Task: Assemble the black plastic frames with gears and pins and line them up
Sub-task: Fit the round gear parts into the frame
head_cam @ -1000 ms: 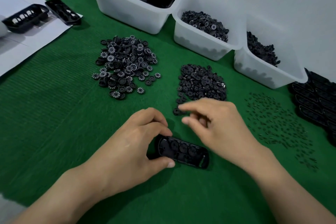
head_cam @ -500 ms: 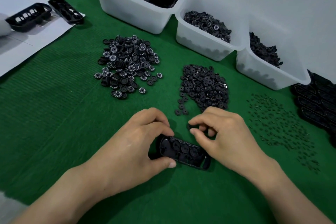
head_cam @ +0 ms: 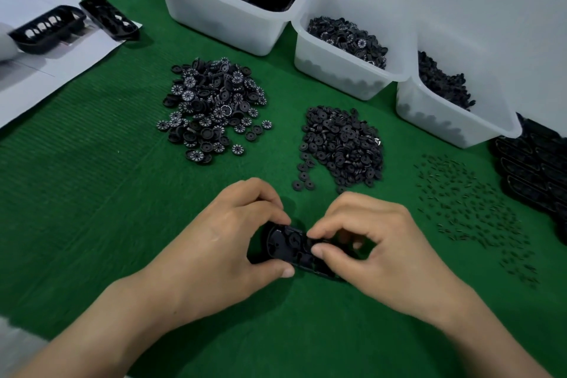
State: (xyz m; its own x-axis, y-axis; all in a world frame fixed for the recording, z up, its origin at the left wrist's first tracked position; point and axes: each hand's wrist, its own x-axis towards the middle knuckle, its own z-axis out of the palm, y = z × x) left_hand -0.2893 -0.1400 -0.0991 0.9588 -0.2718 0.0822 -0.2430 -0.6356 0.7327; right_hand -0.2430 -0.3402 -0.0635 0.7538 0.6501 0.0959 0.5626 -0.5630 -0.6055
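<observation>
While left hand (head_cam: pixel 221 242) clasps black frame (head_cam: pixel 286 243), right hand (head_cam: pixel 379 242) seemingly pinches it, numbered gears (head_cam: pixel 211 104), digits unreadable.

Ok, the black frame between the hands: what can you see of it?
The black frame is an elongated, glossy plastic tray with rounded ends and round recesses inside. It rests on the green mat, open side up. The left hand grips its left end; the right hand covers its right half, fingertips pinching at its middle.
</observation>
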